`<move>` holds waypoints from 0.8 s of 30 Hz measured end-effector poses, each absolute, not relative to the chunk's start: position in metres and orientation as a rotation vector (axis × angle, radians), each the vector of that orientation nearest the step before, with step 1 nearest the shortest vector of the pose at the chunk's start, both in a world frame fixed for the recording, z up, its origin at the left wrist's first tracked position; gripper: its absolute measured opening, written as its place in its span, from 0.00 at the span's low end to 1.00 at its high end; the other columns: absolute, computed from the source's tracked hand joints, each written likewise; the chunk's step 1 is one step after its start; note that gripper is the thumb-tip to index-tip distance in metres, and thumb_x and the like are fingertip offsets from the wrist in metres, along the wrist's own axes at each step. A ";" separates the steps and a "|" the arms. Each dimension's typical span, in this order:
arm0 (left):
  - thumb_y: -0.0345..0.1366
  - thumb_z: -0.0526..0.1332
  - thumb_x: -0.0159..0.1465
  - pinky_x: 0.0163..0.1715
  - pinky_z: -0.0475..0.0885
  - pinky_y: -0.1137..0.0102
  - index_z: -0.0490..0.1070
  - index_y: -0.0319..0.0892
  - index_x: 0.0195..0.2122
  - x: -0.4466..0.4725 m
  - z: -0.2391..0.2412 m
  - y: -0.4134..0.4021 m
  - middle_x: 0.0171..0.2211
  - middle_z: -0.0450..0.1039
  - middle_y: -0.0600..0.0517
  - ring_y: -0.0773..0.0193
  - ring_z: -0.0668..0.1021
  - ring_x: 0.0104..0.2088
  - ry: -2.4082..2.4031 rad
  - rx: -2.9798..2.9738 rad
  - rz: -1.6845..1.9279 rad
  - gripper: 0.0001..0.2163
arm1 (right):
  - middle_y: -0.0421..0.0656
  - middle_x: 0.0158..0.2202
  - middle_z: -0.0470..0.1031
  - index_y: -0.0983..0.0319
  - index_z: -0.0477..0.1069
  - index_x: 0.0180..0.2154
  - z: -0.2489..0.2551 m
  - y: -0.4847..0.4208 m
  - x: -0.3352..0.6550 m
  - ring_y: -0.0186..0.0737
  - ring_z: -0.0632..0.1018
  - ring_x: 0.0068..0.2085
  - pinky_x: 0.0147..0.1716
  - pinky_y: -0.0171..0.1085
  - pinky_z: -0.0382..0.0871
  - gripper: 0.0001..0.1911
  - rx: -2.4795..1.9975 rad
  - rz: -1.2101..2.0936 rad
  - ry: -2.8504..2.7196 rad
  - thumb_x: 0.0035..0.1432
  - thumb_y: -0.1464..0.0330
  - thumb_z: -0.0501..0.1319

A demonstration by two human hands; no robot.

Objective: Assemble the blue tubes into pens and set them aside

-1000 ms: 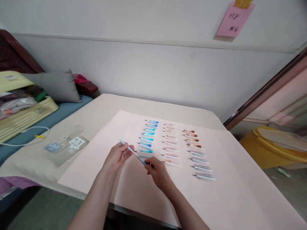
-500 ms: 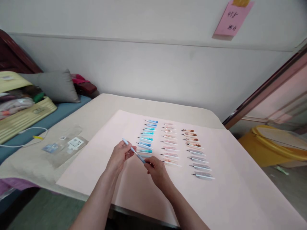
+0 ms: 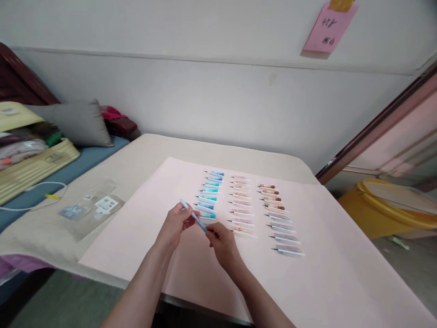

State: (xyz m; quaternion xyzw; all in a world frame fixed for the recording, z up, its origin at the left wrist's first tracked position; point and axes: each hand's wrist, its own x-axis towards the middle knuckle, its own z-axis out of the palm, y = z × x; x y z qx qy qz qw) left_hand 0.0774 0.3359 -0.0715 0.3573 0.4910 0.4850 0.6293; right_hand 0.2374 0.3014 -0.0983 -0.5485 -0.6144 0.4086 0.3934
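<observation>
A light blue pen (image 3: 195, 217) slants between my two hands over the pink sheet. My left hand (image 3: 177, 223) has its fingers closed around the upper part, with one end sticking out above the thumb. At the lower end, my right hand (image 3: 221, 241) pinches the pen, and its fingers hide that tip. Just beyond my hands lies a column of blue and teal pen-like pieces (image 3: 210, 198) with thin dark tips. To its right is a column of pale pink pieces (image 3: 241, 203). Farther right come brown pieces (image 3: 272, 198) and grey ones (image 3: 287, 238).
The pink sheet (image 3: 129, 237) covers much of the cream table (image 3: 136, 159). Clear plastic packaging (image 3: 95, 207) lies at left. Beyond that edge are a yellow case (image 3: 41, 168) and a white cable (image 3: 51, 183). A yellow bin (image 3: 365, 209) stands at right. A wall (image 3: 221, 105) is behind.
My left hand has slid a little to the right along the pen, closer to my right hand, and less of the pen shows between them. The laid-out pieces have not moved.
</observation>
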 end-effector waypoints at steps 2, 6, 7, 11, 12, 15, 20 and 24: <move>0.42 0.61 0.55 0.40 0.67 0.63 0.66 0.41 0.34 0.077 -0.069 0.336 0.35 0.75 0.46 0.61 0.76 0.36 1.115 0.829 1.112 0.11 | 0.38 0.26 0.67 0.61 0.71 0.30 -0.099 0.302 0.238 0.30 0.69 0.23 0.24 0.31 0.63 0.08 -1.392 1.034 -1.548 0.52 0.73 0.54; 0.42 0.61 0.55 0.41 0.66 0.63 0.67 0.41 0.35 0.077 -0.067 0.335 0.35 0.75 0.46 0.61 0.76 0.36 1.109 0.844 1.131 0.11 | 0.38 0.26 0.67 0.61 0.71 0.29 -0.099 0.304 0.238 0.31 0.68 0.24 0.25 0.30 0.63 0.07 -1.348 1.009 -1.562 0.52 0.73 0.54; 0.42 0.61 0.54 0.41 0.67 0.63 0.67 0.41 0.35 0.077 -0.067 0.335 0.35 0.75 0.46 0.61 0.76 0.36 1.107 0.845 1.136 0.11 | 0.38 0.26 0.67 0.61 0.71 0.29 -0.099 0.304 0.238 0.30 0.68 0.24 0.25 0.30 0.62 0.08 -1.331 1.011 -1.568 0.52 0.72 0.54; 0.42 0.62 0.54 0.41 0.67 0.62 0.67 0.40 0.33 0.079 -0.067 0.334 0.35 0.75 0.46 0.60 0.76 0.36 1.098 0.853 1.145 0.11 | 0.38 0.26 0.66 0.62 0.71 0.27 -0.098 0.304 0.238 0.30 0.68 0.23 0.24 0.30 0.62 0.08 -1.301 1.038 -1.559 0.52 0.72 0.54; 0.42 0.62 0.54 0.41 0.67 0.62 0.67 0.40 0.33 0.080 -0.067 0.334 0.34 0.75 0.46 0.60 0.76 0.36 1.095 0.860 1.146 0.11 | 0.38 0.26 0.66 0.62 0.71 0.27 -0.098 0.304 0.238 0.30 0.68 0.23 0.23 0.30 0.61 0.07 -1.308 1.057 -1.536 0.51 0.72 0.54; 0.43 0.61 0.54 0.41 0.67 0.61 0.67 0.40 0.33 0.082 -0.064 0.332 0.34 0.75 0.46 0.60 0.76 0.35 1.078 0.887 1.140 0.12 | 0.37 0.23 0.66 0.63 0.71 0.27 -0.096 0.304 0.238 0.30 0.67 0.21 0.22 0.30 0.61 0.07 -1.324 1.173 -1.434 0.50 0.72 0.54; 0.43 0.61 0.54 0.41 0.67 0.61 0.67 0.40 0.33 0.084 -0.060 0.331 0.34 0.75 0.45 0.60 0.76 0.34 1.036 0.901 1.142 0.12 | 0.34 0.16 0.61 0.64 0.71 0.26 -0.090 0.304 0.240 0.30 0.64 0.19 0.21 0.30 0.58 0.07 -1.306 1.371 -1.314 0.49 0.71 0.55; 0.43 0.62 0.53 0.42 0.67 0.61 0.68 0.40 0.33 0.087 -0.060 0.331 0.34 0.75 0.46 0.60 0.76 0.34 1.031 0.882 1.168 0.12 | 0.37 0.20 0.67 0.62 0.73 0.31 -0.090 0.303 0.237 0.31 0.66 0.23 0.24 0.31 0.60 0.09 -1.342 1.236 -1.399 0.50 0.68 0.55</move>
